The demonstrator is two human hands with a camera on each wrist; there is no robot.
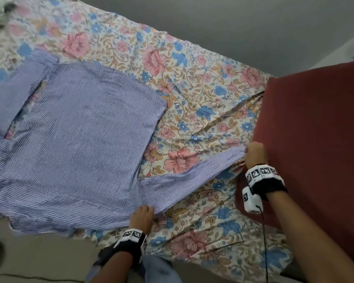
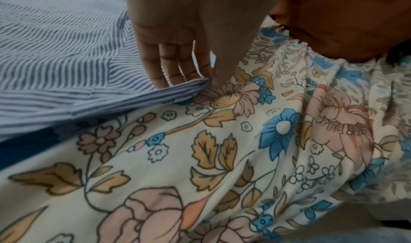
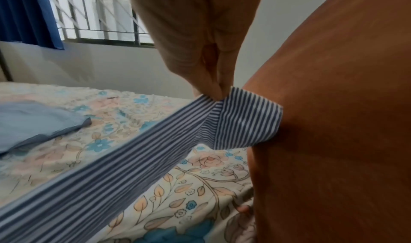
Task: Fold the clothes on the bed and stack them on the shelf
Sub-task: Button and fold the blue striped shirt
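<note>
Only marker squares on both wrist bands (image 1: 261,173) — no legible writing.

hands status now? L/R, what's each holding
Left hand: closed, pinching the striped shirt at its near edge, by the sleeve's base.
Right hand: closed, pinching the cuff end of the shirt's sleeve, stretched out and lifted off the bed.

The left hand (image 1: 141,216) reaches forward, palm down, its fingers (image 2: 155,71) straight and bunched with the thumb, pinching. The right hand (image 1: 254,155) stretches farther ahead and off to the right, fingertips (image 3: 217,92) pinched tightly together.
</note>
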